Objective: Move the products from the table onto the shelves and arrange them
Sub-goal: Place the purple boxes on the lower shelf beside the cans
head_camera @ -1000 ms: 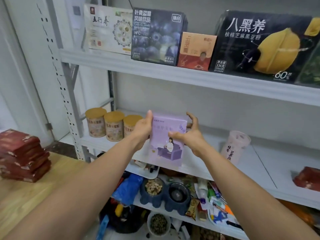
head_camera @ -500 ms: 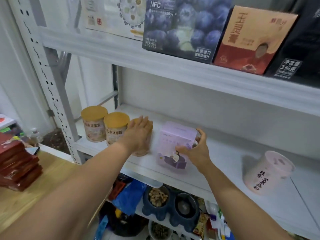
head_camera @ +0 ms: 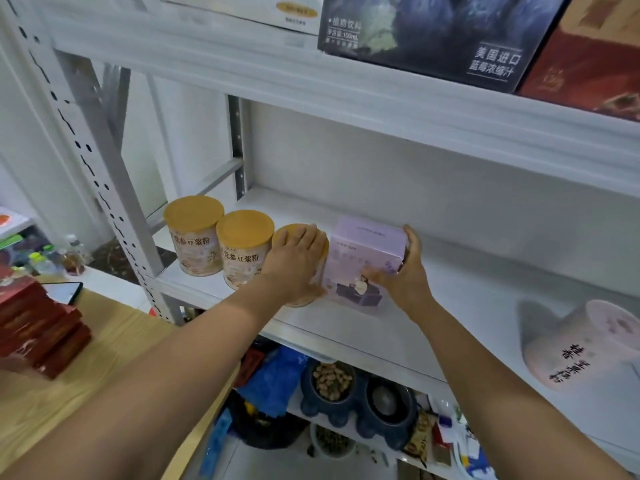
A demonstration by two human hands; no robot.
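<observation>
A purple box (head_camera: 363, 251) stands upright on the middle shelf (head_camera: 450, 306). My right hand (head_camera: 401, 278) grips its right side, thumb across the front. My left hand (head_camera: 298, 261) lies flat over the third of three tan-lidded cans (head_camera: 301, 233), which it mostly hides; its thumb reaches the box's lower left corner. The other two cans (head_camera: 194, 233) (head_camera: 244, 247) stand in a row to the left. A stack of red boxes (head_camera: 38, 327) rests on the wooden table (head_camera: 104, 341) at the left.
A pink tub (head_camera: 581, 344) stands on the same shelf at the right. Large boxes (head_camera: 433, 32) fill the upper shelf. Pet bowls (head_camera: 360, 393) and loose clutter sit on the lower shelves. A phone (head_camera: 65, 292) lies on the table's far edge.
The purple box went from held in the air in both hands to standing on the shelf beside the cans. My left hand shifted onto the third can. The view moved closer.
</observation>
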